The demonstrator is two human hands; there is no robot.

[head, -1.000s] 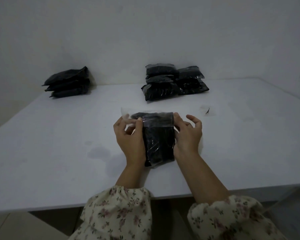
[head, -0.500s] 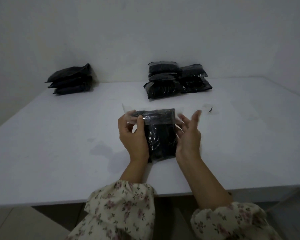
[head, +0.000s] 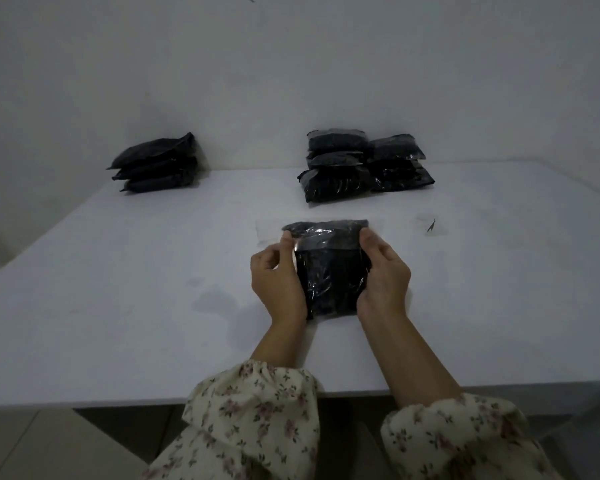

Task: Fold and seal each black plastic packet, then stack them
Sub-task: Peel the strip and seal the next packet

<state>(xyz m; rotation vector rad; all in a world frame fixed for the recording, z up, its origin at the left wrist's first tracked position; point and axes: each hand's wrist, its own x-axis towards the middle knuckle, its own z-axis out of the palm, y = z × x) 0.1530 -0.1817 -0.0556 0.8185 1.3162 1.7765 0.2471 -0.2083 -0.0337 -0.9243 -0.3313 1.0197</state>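
Note:
A black plastic packet [head: 329, 271] lies near the middle of the white table [head: 118, 289], its top flap folded down over the body. My left hand [head: 278, 282] grips its left side, thumb on the flap's left corner. My right hand [head: 381, 275] grips the right side, thumb pressed on the flap's right corner. A clear strip [head: 267, 230] sticks out from behind the packet at the top left. A stack of three black packets [head: 156, 164] sits at the back left. A bigger pile of several black packets [head: 361, 164] sits at the back centre.
A small dark scrap on a bit of clear film [head: 430, 225] lies to the right of the packet. A white wall [head: 291, 64] rises right behind the table. The table's front edge runs just above my floral sleeves [head: 257, 420].
My right hand, which had lifted off with spread fingers, has come back onto the packet's right side. The left hand kept its hold. The view has shifted slightly.

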